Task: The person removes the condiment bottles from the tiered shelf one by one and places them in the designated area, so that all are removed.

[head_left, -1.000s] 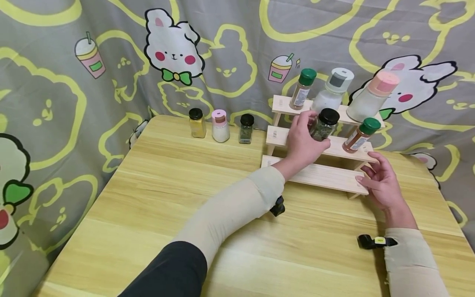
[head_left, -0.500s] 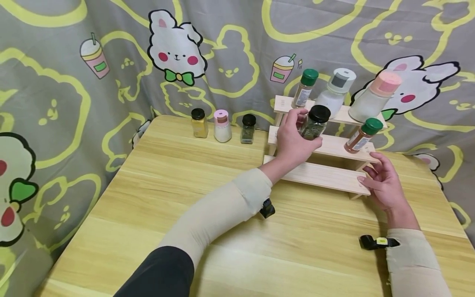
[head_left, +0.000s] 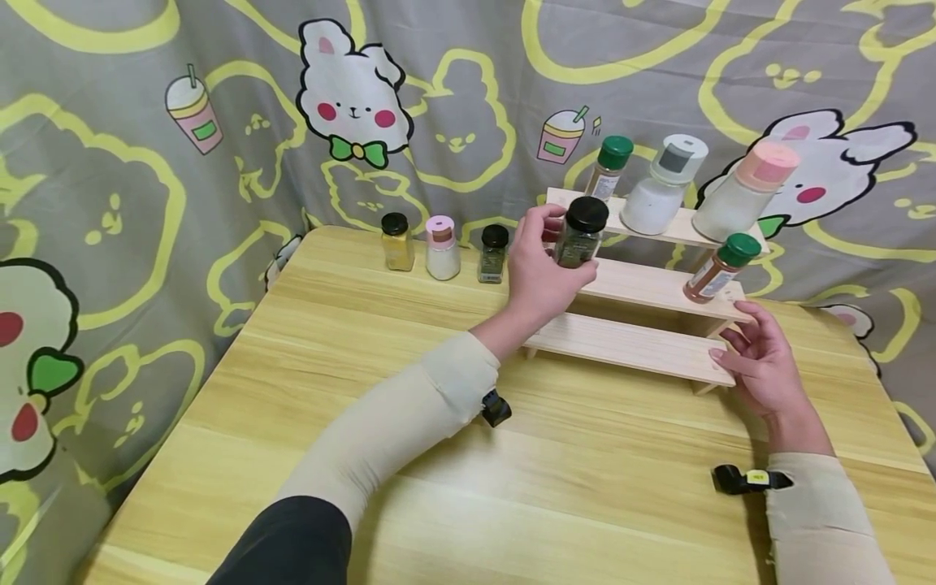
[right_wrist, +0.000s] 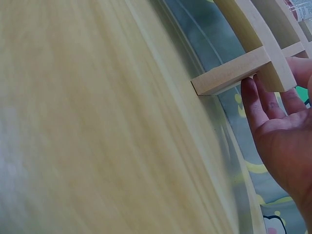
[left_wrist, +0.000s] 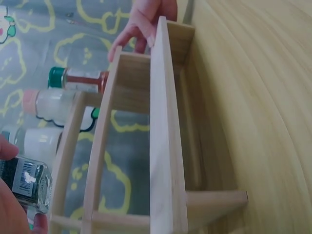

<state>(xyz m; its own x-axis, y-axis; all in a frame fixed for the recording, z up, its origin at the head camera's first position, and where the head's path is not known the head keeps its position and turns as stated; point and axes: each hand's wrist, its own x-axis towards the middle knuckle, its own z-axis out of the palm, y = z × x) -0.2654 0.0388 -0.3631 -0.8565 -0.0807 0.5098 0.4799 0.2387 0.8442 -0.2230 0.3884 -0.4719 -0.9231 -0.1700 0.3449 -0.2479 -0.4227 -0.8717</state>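
The black-lidded jar (head_left: pixel 582 231), dark green inside, is in the left hand (head_left: pixel 543 272) at the left end of the three-tier wooden rack (head_left: pixel 636 343), leaning with its lid toward 1 o'clock. The fingers are bent along its 10 o'clock side and the thumb lies low across its front, pinching the glass between them; the left wrist view shows a barcode label on it. Whether its base clears the middle tier (head_left: pixel 636 283) is hard to judge from these angles. At 4 o'clock from the jar, the right hand (head_left: pixel 764 366) holds the rack's right end, fingers bent and somewhat apart, thumb by the lowest tier.

On the middle tier, between 3 and 4 o'clock from the jar, a green-capped reddish bottle (head_left: pixel 712 275) stands. Along the top tier (head_left: pixel 686 226) are a green-capped brown bottle (head_left: pixel 607 180) at 1 o'clock, a grey-and-white-capped bottle (head_left: pixel 654 203) at 2 and a pink-capped bottle (head_left: pixel 731 213) nearer 3. Toward 9 o'clock, on the wooden table (head_left: pixel 556 487), stand a second black-lidded jar (head_left: pixel 493 258), a small pink-capped shaker (head_left: pixel 442 253) and a yellow jar (head_left: pixel 397 248), with a rabbit-print curtain (head_left: pixel 249 187) beyond
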